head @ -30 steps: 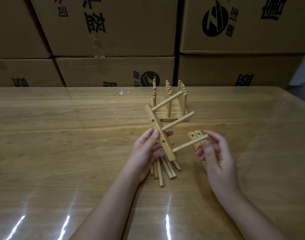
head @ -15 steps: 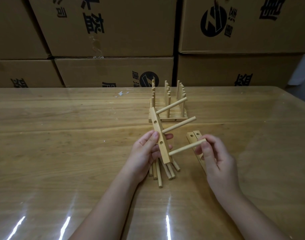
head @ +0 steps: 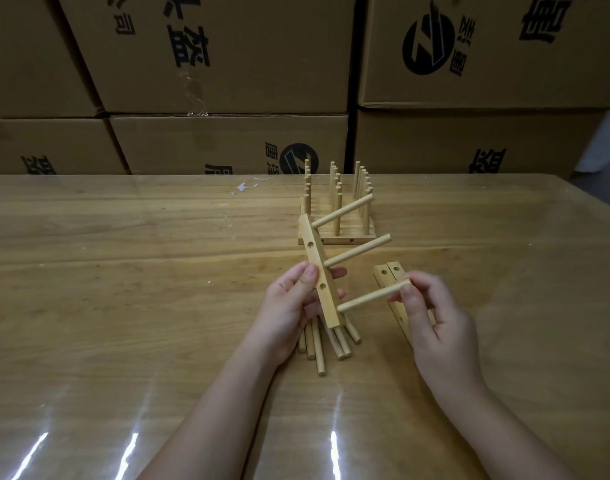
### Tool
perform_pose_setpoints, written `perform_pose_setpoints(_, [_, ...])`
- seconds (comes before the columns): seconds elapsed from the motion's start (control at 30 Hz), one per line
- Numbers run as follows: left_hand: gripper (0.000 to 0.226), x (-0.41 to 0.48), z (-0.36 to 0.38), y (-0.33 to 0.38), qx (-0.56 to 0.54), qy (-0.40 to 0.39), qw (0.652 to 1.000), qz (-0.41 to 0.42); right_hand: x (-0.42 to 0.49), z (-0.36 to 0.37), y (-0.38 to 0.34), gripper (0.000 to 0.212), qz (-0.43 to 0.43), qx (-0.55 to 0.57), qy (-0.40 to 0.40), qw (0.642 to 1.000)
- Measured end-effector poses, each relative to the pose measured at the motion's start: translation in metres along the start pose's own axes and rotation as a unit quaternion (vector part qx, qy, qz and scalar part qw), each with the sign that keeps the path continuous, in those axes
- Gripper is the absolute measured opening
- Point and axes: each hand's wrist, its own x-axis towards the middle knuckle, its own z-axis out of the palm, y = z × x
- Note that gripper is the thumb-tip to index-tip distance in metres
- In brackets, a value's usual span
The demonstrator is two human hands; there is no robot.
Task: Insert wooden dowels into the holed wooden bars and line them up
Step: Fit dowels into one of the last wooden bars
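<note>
The left hand [head: 289,306] grips a pale, square-section wooden bar with round holes [head: 319,275], thumb on its front face and fingers curled behind, holding it tilted above the table; two light round wooden dowels [head: 359,251] already stick out of its right side, parallel and slanting up to the right; the right hand [head: 435,320] pinches the far end of a third light wooden dowel [head: 373,296] between thumb and fingertips, and that dowel's near end meets the bar's side close to its lower end, though how deep it sits cannot be told. The likely fault is a skewed entry: pushed from its far tip, the third dowel could cock in the hole, jam, or finish out of line with the two above; a hard shove could also twist the bar in the left hand's grip. Under the bar a heap of loose wooden dowels [head: 319,351] lies on the glossy wooden table [head: 123,271], and a dropped bar would scatter them; two bare holed wooden bars [head: 379,280] lie just beside the right hand; a row of finished bars with upright dowels [head: 345,233] stands behind, near enough for the protruding dowels to knock.
</note>
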Motion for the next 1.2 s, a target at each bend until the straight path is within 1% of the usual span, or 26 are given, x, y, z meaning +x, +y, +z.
perform_pose_setpoints(0.1, [0.034,0.000,0.001,0.000,0.000,0.002,1.000,0.001,0.000,0.001,-0.002,0.018,0.002,0.007,0.002,1.000])
perform_pose_setpoints(0.17, [0.034,-0.001,0.002,0.000,0.001,0.002,1.000,0.001,-0.002,0.003,-0.004,0.015,0.015,0.032,0.009,0.999])
perform_pose_setpoints(0.3, [0.032,-0.002,0.002,0.000,0.014,-0.011,1.000,-0.005,-0.001,0.004,-0.009,0.020,0.043,0.128,0.051,0.990])
perform_pose_setpoints(0.37, [0.030,-0.003,0.003,0.000,0.017,-0.016,1.000,-0.005,0.002,0.002,-0.010,0.023,0.048,0.145,0.066,0.986])
perform_pose_setpoints(0.53, [0.032,-0.002,0.004,0.000,0.047,-0.029,0.998,-0.005,0.008,-0.008,-0.011,0.021,0.081,0.128,0.063,0.986])
perform_pose_setpoints(0.7, [0.033,-0.004,0.003,-0.001,0.062,-0.040,0.997,-0.004,0.010,-0.010,-0.013,0.018,0.090,0.118,0.060,0.987])
perform_pose_setpoints(0.83, [0.033,-0.003,0.004,-0.002,0.076,-0.039,0.996,-0.003,0.011,-0.010,-0.009,0.024,0.102,0.106,0.060,0.987])
perform_pose_setpoints(1.03, [0.031,-0.004,0.004,-0.003,0.103,-0.046,0.994,-0.002,0.011,-0.011,-0.008,0.025,0.125,0.105,0.062,0.985])
perform_pose_setpoints(1.2, [0.028,-0.005,0.005,-0.003,0.115,-0.050,0.992,0.001,0.012,-0.011,-0.008,0.020,0.140,0.100,0.051,0.984])
